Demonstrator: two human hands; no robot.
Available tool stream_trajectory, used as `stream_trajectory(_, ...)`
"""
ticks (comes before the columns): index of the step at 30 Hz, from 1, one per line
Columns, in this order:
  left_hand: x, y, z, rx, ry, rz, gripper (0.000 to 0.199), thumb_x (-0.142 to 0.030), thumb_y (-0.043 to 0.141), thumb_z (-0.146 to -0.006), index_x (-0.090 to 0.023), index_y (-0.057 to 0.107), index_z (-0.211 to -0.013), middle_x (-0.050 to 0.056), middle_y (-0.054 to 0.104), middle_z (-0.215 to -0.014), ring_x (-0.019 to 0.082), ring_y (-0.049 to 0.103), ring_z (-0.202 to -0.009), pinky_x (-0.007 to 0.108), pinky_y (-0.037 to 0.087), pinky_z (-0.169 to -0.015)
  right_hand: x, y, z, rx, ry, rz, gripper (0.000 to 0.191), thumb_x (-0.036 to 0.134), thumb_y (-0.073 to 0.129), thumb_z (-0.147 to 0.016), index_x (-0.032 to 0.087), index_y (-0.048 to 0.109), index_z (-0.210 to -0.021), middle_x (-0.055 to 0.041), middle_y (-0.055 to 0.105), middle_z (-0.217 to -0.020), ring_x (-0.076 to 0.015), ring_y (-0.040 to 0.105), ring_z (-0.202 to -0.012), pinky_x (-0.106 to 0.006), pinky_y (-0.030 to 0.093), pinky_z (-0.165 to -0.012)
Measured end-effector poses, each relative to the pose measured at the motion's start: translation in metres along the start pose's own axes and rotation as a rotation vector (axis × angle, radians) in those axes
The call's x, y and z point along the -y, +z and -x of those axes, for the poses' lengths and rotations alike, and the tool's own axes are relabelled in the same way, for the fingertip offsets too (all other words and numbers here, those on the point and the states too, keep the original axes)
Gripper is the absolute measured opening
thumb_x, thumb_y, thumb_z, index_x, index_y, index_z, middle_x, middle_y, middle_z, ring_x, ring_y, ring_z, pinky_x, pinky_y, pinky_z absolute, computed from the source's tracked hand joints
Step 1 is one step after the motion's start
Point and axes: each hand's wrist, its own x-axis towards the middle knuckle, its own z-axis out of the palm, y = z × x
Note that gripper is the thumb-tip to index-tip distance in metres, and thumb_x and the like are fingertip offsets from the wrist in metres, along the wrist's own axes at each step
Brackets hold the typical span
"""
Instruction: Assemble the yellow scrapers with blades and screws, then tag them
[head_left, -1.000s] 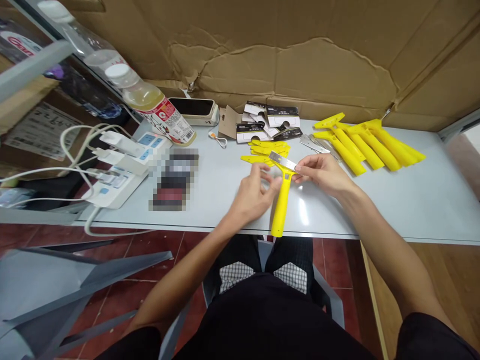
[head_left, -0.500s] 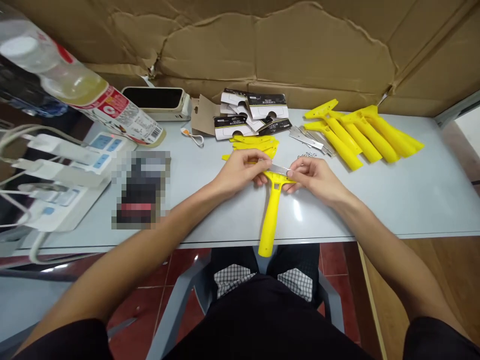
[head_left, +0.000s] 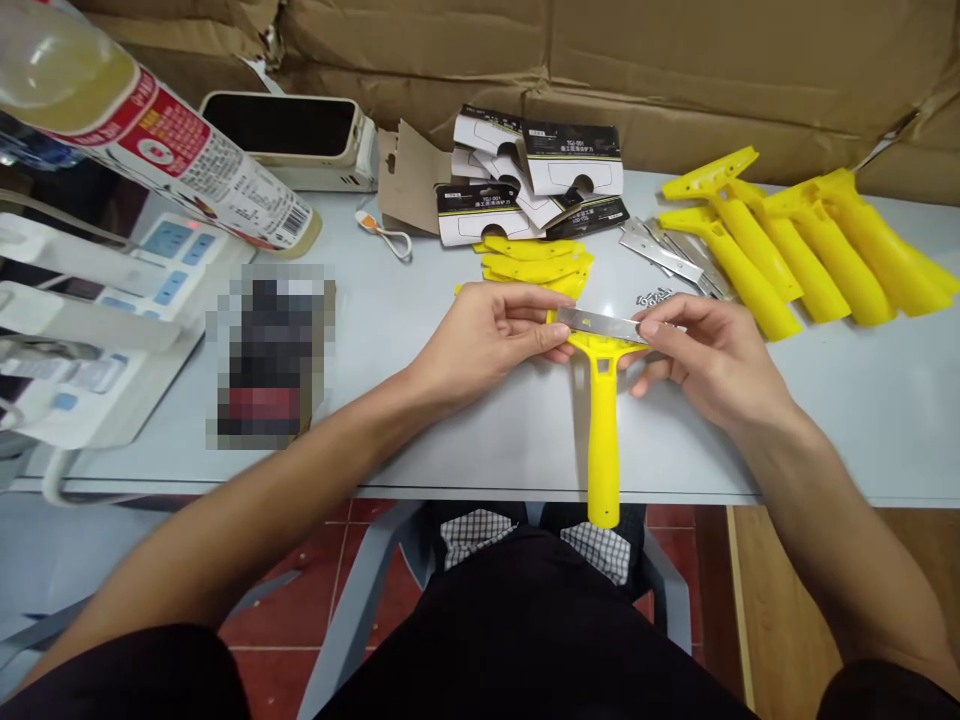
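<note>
A yellow scraper handle (head_left: 604, 440) points toward my body, its wide head between my two hands. Across that head lies a flat metal blade (head_left: 600, 325). My left hand (head_left: 502, 335) pinches the left end of the head, thumb by the blade's end. At the other end my right hand (head_left: 705, 355) holds the blade between thumb and index finger. Behind my left hand lie several yellow plastic head pieces (head_left: 536, 262). Small screws (head_left: 654, 297) are heaped behind the right hand, near loose metal blades (head_left: 664, 250).
Several yellow scraper handles (head_left: 765, 255) lie at the right. Printed cards (head_left: 574, 160) are piled at the back, before a cardboard wall (head_left: 675, 80). On the left are a bottle (head_left: 187, 150), a phone (head_left: 285, 125), a power strip (head_left: 150, 340) and a blurred dark item (head_left: 266, 350).
The view has shifted closer, so the table things appear larger. The blade now lies straighter along the scraper head, and the handle points more directly toward me. Both hands keep their hold.
</note>
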Motion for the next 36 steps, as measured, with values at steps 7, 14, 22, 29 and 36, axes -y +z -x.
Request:
stream_trajectory(7, -0.001, 0.000, 0.000, 0.030, -0.022, 0.009, 0.030, -0.013, 0.090, -0.089, -0.011, 0.082, -0.119, 0.006, 0.082, -0.084, 0.025, 0.086, -0.082, 0.043, 0.075, -0.088, -0.005, -0.001, -0.006, -0.030, -0.036, 0.029, 0.033, 0.043, 0.102, -0.078, 0.024, 0.076, -0.088, -0.0044, 0.074, -0.091, -0.0190, 0.077, -0.067, -0.034, 0.069, -0.052)
stream_trajectory(14, -0.010, 0.004, 0.004, -0.051, -0.023, 0.001, 0.031, -0.022, 0.089, -0.089, -0.009, 0.080, -0.116, 0.008, 0.082, -0.084, 0.022, 0.084, -0.073, 0.034, 0.073, -0.077, -0.008, 0.006, -0.004, -0.037, -0.077, 0.069, 0.033, 0.040, 0.102, -0.077, 0.023, 0.075, -0.086, -0.0026, 0.076, -0.084, -0.0193, 0.078, -0.056, -0.028, 0.065, -0.046)
stream_trajectory(22, -0.009, 0.005, 0.000, -0.144, -0.001, -0.003, 0.020, -0.022, 0.088, -0.087, -0.011, 0.077, -0.100, 0.007, 0.081, -0.082, 0.018, 0.079, -0.062, 0.027, 0.067, -0.061, -0.008, 0.006, -0.001, 0.020, -0.085, 0.010, 0.027, 0.050, 0.087, -0.094, 0.024, 0.083, -0.099, -0.0029, 0.075, -0.084, -0.0241, 0.083, -0.072, -0.035, 0.073, -0.056)
stream_trajectory(29, -0.008, 0.005, -0.001, -0.174, 0.012, -0.003, 0.019, -0.027, 0.087, -0.091, -0.012, 0.077, -0.098, 0.006, 0.081, -0.081, 0.016, 0.076, -0.057, 0.025, 0.064, -0.056, -0.011, 0.003, -0.001, 0.020, -0.090, 0.006, 0.019, 0.035, 0.095, -0.085, 0.024, 0.083, -0.094, -0.0039, 0.081, -0.085, -0.0282, 0.086, -0.078, -0.037, 0.074, -0.062)
stream_trajectory(36, -0.010, 0.002, 0.001, -0.094, -0.016, 0.002, 0.034, -0.021, 0.094, -0.080, -0.011, 0.079, -0.108, 0.005, 0.080, -0.079, 0.018, 0.080, -0.066, 0.027, 0.067, -0.068, -0.011, 0.002, -0.002, -0.007, -0.093, 0.093, 0.020, 0.038, 0.090, -0.091, 0.023, 0.084, -0.104, -0.0059, 0.084, -0.087, -0.0233, 0.083, -0.066, -0.035, 0.072, -0.059)
